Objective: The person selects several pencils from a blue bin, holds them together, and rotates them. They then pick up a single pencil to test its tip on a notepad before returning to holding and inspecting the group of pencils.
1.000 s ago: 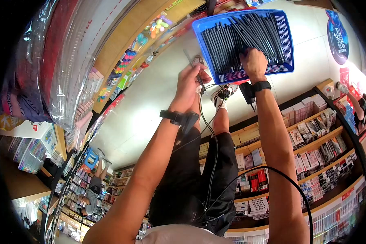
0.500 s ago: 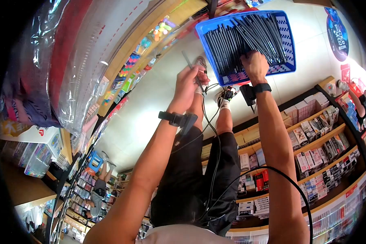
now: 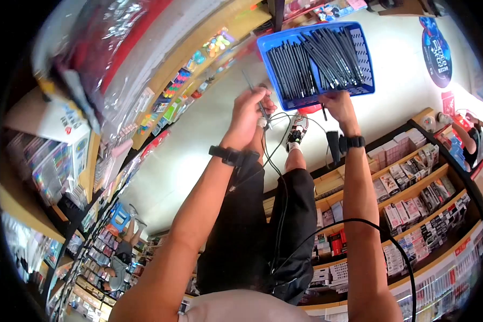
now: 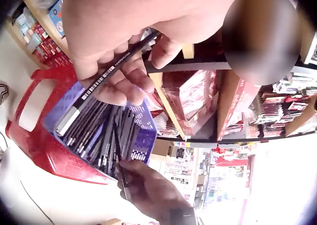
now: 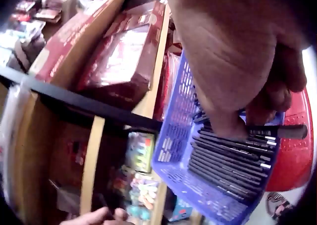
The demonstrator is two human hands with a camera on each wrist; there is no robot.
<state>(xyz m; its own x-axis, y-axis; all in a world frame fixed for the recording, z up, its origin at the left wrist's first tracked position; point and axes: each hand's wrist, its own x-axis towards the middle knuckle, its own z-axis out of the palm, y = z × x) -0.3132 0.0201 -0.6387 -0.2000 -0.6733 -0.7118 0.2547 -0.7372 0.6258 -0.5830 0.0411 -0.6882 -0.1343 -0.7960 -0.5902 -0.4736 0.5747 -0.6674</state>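
Observation:
My left hand [image 3: 246, 112] pinches a slim black pen [image 4: 101, 81] with a printed barcode and a pale end, held tilted in the air left of the basket. My right hand [image 3: 339, 109] is at the near rim of a blue plastic basket [image 3: 367, 60], gripping another dark pen [image 5: 285, 131] between thumb and fingers. Many similar pens [image 3: 292, 70] fill the basket in two slanting bundles. From the left wrist, the right hand [image 4: 151, 188] shows beyond the basket's edge, its pen pointing over the others.
Under the basket stands a red plastic stool [image 4: 74, 163]. Shelves of boxed goods [image 3: 408, 198] curve along the right, and a display with colourful small items [image 3: 217, 45] runs along the left. Black cables [image 3: 278, 161] hang between the arms. Other people [image 3: 121, 263] are farther off.
My right hand has drawn back from among the pens to the basket's near edge, bringing a pen with it. The left hand keeps its pen in nearly the same place.

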